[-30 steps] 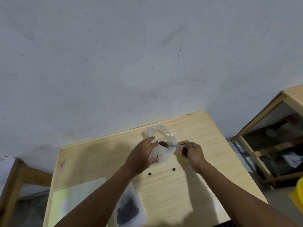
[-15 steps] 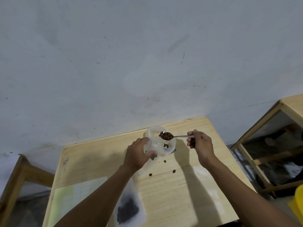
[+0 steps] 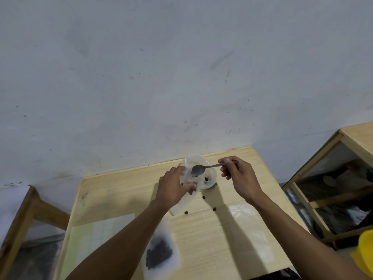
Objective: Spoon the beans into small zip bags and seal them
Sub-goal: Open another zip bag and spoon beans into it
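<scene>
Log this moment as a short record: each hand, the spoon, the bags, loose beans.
left hand: grips open small bag
right hand: pinches spoon handle
spoon: bowl tipped over the bag mouth, looks nearly empty
filled bag: flat on table, near edge
loose beans: three on table by the bag

Wooden table (image 3: 232, 235) set against a grey wall (image 3: 181, 67). At the table's far edge, a clear container (image 3: 210, 178) with a few beans inside. Just in front of it, left hand (image 3: 173, 188) pinching the mouth of a small zip bag (image 3: 184, 201); right hand (image 3: 240, 176) gripping a spoon (image 3: 198, 169), bowl tipped over the bag. Three loose beans (image 3: 203, 197) on the table below the container. Nearer, a filled bag (image 3: 159, 253) lying flat, partly under the left forearm.
</scene>
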Demonstrator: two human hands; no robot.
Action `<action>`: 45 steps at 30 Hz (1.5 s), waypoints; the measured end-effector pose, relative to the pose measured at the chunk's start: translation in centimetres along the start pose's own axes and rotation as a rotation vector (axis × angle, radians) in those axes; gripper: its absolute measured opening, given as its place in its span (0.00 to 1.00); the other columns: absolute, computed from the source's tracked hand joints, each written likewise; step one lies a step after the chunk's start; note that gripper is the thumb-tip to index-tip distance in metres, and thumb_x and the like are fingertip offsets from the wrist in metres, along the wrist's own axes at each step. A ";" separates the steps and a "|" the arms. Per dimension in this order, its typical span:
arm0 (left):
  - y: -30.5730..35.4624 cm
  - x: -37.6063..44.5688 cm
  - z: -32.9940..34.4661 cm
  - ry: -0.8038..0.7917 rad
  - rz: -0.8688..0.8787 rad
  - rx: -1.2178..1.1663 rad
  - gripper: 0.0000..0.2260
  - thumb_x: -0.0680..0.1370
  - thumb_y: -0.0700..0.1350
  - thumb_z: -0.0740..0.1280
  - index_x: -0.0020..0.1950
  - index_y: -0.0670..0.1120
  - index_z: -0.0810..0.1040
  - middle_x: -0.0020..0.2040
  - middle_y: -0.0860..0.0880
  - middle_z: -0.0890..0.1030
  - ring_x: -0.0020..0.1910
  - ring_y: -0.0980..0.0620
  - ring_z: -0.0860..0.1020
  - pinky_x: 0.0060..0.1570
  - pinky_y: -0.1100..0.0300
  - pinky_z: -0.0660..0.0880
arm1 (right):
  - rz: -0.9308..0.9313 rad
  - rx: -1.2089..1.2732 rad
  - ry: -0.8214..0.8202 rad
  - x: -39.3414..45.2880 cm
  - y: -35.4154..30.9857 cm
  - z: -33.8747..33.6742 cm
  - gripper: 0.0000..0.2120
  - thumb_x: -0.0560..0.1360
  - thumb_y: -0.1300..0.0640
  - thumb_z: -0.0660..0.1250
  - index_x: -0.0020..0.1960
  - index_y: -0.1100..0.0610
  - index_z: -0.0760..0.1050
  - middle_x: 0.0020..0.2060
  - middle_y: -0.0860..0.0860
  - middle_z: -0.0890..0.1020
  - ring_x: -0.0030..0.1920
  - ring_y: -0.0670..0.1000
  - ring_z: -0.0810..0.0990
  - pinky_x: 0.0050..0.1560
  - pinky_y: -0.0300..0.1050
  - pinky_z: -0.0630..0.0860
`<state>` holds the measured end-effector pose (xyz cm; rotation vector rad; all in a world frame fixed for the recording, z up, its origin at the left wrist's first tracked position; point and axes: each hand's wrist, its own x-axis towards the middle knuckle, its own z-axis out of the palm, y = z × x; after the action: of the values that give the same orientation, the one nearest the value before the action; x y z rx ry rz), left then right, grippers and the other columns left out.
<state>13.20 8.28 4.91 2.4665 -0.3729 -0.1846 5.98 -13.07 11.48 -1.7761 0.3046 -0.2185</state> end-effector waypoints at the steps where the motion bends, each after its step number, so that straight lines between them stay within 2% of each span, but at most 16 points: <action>1: 0.0 -0.1 -0.1 0.005 -0.006 -0.009 0.31 0.68 0.62 0.74 0.67 0.52 0.72 0.60 0.55 0.77 0.59 0.52 0.75 0.61 0.50 0.72 | -0.018 0.016 -0.005 -0.2 -0.1 0.0 0.12 0.83 0.58 0.59 0.50 0.57 0.81 0.36 0.52 0.81 0.34 0.46 0.78 0.37 0.38 0.74; 6: -0.6 -1.0 -0.7 0.041 -0.045 -0.066 0.30 0.67 0.60 0.76 0.65 0.52 0.73 0.57 0.56 0.77 0.57 0.52 0.76 0.59 0.48 0.73 | -0.007 0.127 0.101 -0.7 0.1 -0.3 0.12 0.83 0.57 0.59 0.51 0.59 0.80 0.36 0.54 0.80 0.33 0.48 0.77 0.36 0.37 0.74; 10: -1.4 -1.9 -1.0 0.087 -0.106 -0.120 0.29 0.66 0.59 0.78 0.63 0.52 0.74 0.54 0.56 0.77 0.55 0.52 0.76 0.58 0.49 0.73 | 0.173 0.310 0.217 -1.3 2.5 -1.4 0.13 0.83 0.53 0.60 0.50 0.61 0.79 0.35 0.55 0.78 0.33 0.51 0.75 0.38 0.43 0.73; 12: -1.8 -2.3 -1.1 0.128 -0.160 -0.206 0.29 0.66 0.56 0.79 0.62 0.51 0.74 0.53 0.54 0.77 0.53 0.52 0.76 0.57 0.53 0.74 | 0.284 0.377 0.270 -1.9 4.3 -1.9 0.15 0.82 0.52 0.61 0.50 0.63 0.79 0.35 0.55 0.77 0.33 0.52 0.73 0.39 0.45 0.73; 14: -2.1 -2.7 -1.2 0.160 -0.218 -0.308 0.29 0.66 0.53 0.80 0.62 0.48 0.74 0.54 0.52 0.78 0.52 0.51 0.77 0.53 0.58 0.74 | 0.377 0.364 0.283 -2.6 6.2 -2.2 0.16 0.82 0.51 0.62 0.50 0.64 0.79 0.33 0.56 0.76 0.32 0.52 0.73 0.38 0.44 0.72; 17: -2.5 -3.3 -1.4 0.185 -0.264 -0.372 0.27 0.67 0.54 0.80 0.61 0.48 0.74 0.54 0.51 0.78 0.51 0.49 0.77 0.53 0.56 0.75 | 0.463 0.290 0.257 -4.0 9.0 -2.0 0.18 0.82 0.51 0.61 0.47 0.64 0.80 0.32 0.56 0.75 0.31 0.52 0.72 0.37 0.45 0.71; 23: -2.5 -4.2 -1.5 0.245 -0.298 -0.458 0.26 0.67 0.53 0.80 0.59 0.47 0.75 0.51 0.50 0.78 0.51 0.48 0.78 0.53 0.58 0.74 | 0.536 0.210 0.200 -5.9 11.6 -1.2 0.16 0.82 0.54 0.61 0.43 0.63 0.80 0.31 0.56 0.74 0.30 0.52 0.69 0.33 0.43 0.68; 27: -1.5 -4.5 -1.7 0.233 -0.268 -0.448 0.27 0.67 0.54 0.79 0.61 0.47 0.74 0.53 0.51 0.78 0.52 0.50 0.77 0.52 0.58 0.74 | 0.567 0.122 0.212 -6.0 12.2 -1.6 0.12 0.80 0.52 0.65 0.50 0.62 0.73 0.29 0.56 0.75 0.27 0.51 0.69 0.28 0.43 0.66; 29: -1.0 -4.6 -1.5 0.216 -0.249 -0.433 0.28 0.67 0.55 0.79 0.62 0.48 0.74 0.53 0.51 0.78 0.51 0.50 0.77 0.52 0.57 0.75 | 0.589 0.099 0.234 -5.9 12.4 -1.7 0.15 0.79 0.49 0.67 0.56 0.59 0.70 0.32 0.57 0.75 0.27 0.51 0.69 0.28 0.44 0.66; 32: -0.2 -5.0 -1.0 0.177 -0.236 -0.424 0.29 0.66 0.56 0.79 0.62 0.50 0.73 0.54 0.52 0.78 0.51 0.52 0.77 0.51 0.58 0.75 | 0.533 0.033 0.199 -5.8 11.7 -1.4 0.20 0.76 0.45 0.69 0.62 0.54 0.70 0.36 0.56 0.76 0.30 0.50 0.71 0.30 0.43 0.68; 34: 0.3 -5.2 -0.5 0.162 -0.222 -0.433 0.29 0.66 0.55 0.80 0.61 0.50 0.73 0.53 0.52 0.78 0.51 0.53 0.77 0.50 0.60 0.74 | 0.431 0.090 0.063 -5.7 9.5 -0.3 0.14 0.78 0.50 0.68 0.61 0.55 0.75 0.33 0.55 0.78 0.28 0.48 0.74 0.28 0.40 0.71; 35: 0.5 -5.3 -0.3 0.154 -0.215 -0.436 0.29 0.66 0.55 0.80 0.62 0.50 0.73 0.53 0.52 0.78 0.51 0.53 0.77 0.50 0.61 0.74 | 0.377 0.119 -0.029 -5.7 8.2 0.4 0.12 0.78 0.53 0.68 0.60 0.56 0.77 0.35 0.54 0.81 0.30 0.47 0.78 0.30 0.38 0.73; 37: 1.1 -5.5 0.2 0.128 -0.196 -0.438 0.29 0.66 0.54 0.80 0.62 0.50 0.73 0.53 0.52 0.78 0.51 0.53 0.77 0.49 0.62 0.73 | 0.290 0.148 -0.199 -5.6 5.6 2.0 0.12 0.78 0.53 0.68 0.60 0.53 0.80 0.45 0.51 0.85 0.39 0.44 0.83 0.38 0.37 0.78; 39: 1.5 -5.6 0.6 0.080 -0.185 -0.426 0.30 0.67 0.54 0.80 0.63 0.49 0.72 0.53 0.53 0.77 0.52 0.54 0.76 0.49 0.63 0.72 | 0.207 0.135 -0.281 -5.4 4.3 3.3 0.12 0.78 0.51 0.68 0.60 0.50 0.80 0.49 0.51 0.85 0.45 0.44 0.82 0.42 0.39 0.78; 42: 1.7 -5.8 0.3 -0.021 -0.203 -0.494 0.26 0.70 0.54 0.77 0.63 0.51 0.71 0.54 0.53 0.77 0.51 0.54 0.78 0.50 0.60 0.77 | 0.154 0.123 -0.165 -4.9 3.7 4.2 0.08 0.79 0.51 0.66 0.54 0.48 0.83 0.46 0.55 0.85 0.42 0.47 0.80 0.42 0.45 0.77; 45: 1.3 -6.2 -0.8 -0.082 -0.210 -0.709 0.15 0.76 0.52 0.71 0.61 0.48 0.76 0.54 0.46 0.81 0.50 0.49 0.82 0.47 0.57 0.81 | 0.171 0.119 -0.089 -4.4 3.4 4.2 0.10 0.81 0.52 0.63 0.50 0.50 0.84 0.38 0.48 0.85 0.39 0.46 0.79 0.40 0.41 0.76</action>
<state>7.21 9.66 6.57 1.7922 -0.0562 -0.4264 2.84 -8.53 7.27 -1.6271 0.3697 -0.0350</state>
